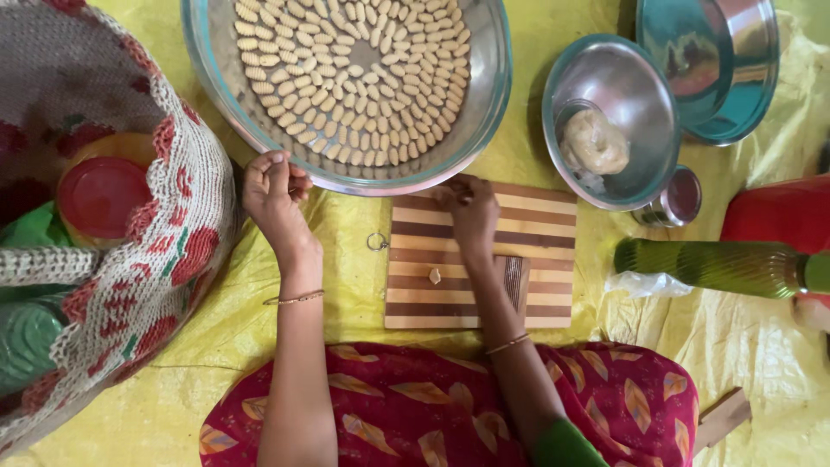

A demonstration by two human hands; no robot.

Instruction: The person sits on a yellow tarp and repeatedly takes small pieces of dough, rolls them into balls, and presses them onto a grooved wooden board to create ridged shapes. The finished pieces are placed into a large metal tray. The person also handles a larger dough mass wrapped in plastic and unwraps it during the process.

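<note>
Fingers (275, 173) of the left hand (275, 203) pinch together at the rim of a large steel tray (484, 104) filled with rings of small ridged dough pieces (350, 78); whether they hold one cannot be told. Right hand (469, 212) curls shut, pressing on a striped wooden board (536, 225), where one small dough bit (435, 276) lies apart. Beside the board, a steel bowl (640, 95) holds a dough lump (596, 143), all on a yellow sheet (743, 355).
</note>
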